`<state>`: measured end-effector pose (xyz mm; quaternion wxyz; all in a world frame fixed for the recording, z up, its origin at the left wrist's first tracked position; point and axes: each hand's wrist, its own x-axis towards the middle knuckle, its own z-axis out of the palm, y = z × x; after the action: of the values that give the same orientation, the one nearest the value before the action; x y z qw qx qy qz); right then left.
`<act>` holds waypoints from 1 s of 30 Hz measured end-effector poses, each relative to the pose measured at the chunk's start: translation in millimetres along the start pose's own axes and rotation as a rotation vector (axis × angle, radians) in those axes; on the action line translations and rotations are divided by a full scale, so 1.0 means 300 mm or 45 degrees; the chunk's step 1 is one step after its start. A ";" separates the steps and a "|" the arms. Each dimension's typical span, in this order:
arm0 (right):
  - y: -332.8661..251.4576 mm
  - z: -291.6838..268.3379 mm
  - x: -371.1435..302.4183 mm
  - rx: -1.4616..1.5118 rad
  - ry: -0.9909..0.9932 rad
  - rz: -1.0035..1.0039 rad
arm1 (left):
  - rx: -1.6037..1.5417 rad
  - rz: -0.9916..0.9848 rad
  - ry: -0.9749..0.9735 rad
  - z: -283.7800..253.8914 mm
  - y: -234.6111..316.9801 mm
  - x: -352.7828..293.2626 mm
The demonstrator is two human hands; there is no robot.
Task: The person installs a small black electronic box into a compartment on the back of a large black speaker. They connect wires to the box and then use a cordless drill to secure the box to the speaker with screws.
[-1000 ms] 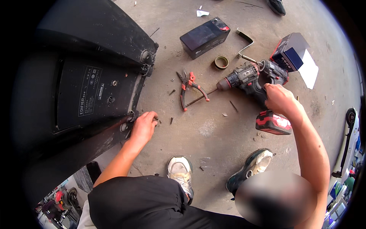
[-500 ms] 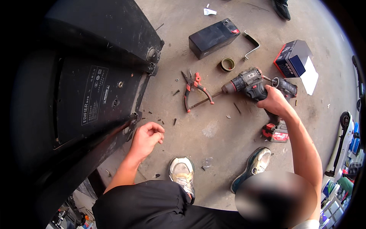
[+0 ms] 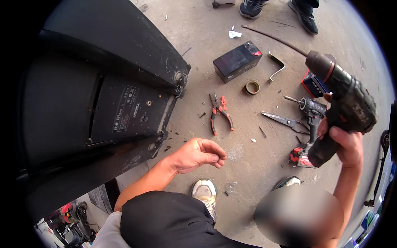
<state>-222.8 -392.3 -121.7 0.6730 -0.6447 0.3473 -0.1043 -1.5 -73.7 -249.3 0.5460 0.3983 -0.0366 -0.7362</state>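
My right hand (image 3: 349,144) grips a cordless drill (image 3: 345,91) by its handle, lifted off the floor. A long thin bit (image 3: 275,37) sticks out of its chuck toward the far left. My left hand (image 3: 200,156) hovers over the floor in front of my knee, fingers curled and thumb against them; whether something small is pinched there stays hidden. Left of it lies a large black speaker cabinet (image 3: 120,103) with a label panel. Red-and-black pliers (image 3: 219,115) rest open beyond my left hand. An impact driver (image 3: 312,115) and scissors (image 3: 285,121) lie below the raised drill.
Farther off are a black battery block (image 3: 237,62), a tape roll (image 3: 252,87), a bent metal bracket (image 3: 278,67) and a small box (image 3: 312,84) partly behind the drill. Several screws are scattered near the cabinet. Another person's shoes (image 3: 304,17) stand at the far edge.
My right hand has raised the drill from the floor, its bit now pointing away, uncovering the scissors. My left hand has moved right, away from the cabinet. The view has shifted.
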 end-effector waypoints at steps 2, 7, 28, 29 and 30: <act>0.084 0.125 -0.006 0.290 0.037 0.009 | 0.060 0.021 -0.001 0.033 0.065 0.001; 0.188 0.235 -0.047 0.579 -0.310 0.199 | 0.125 0.424 0.243 0.036 0.179 -0.086; 0.166 0.175 -0.118 0.459 -0.489 0.563 | -0.287 0.972 0.511 0.068 0.141 -0.100; 0.163 0.171 -0.116 0.437 -0.493 0.566 | -0.268 0.961 0.546 0.077 0.141 -0.098; 0.163 0.165 -0.115 0.313 -0.492 0.520 | -0.249 0.950 0.581 0.083 0.138 -0.094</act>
<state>-233.6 -325.4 -159.7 0.8066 -0.4830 0.3202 0.1165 17.4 -76.3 -196.5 0.8034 0.4565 0.0136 -0.3820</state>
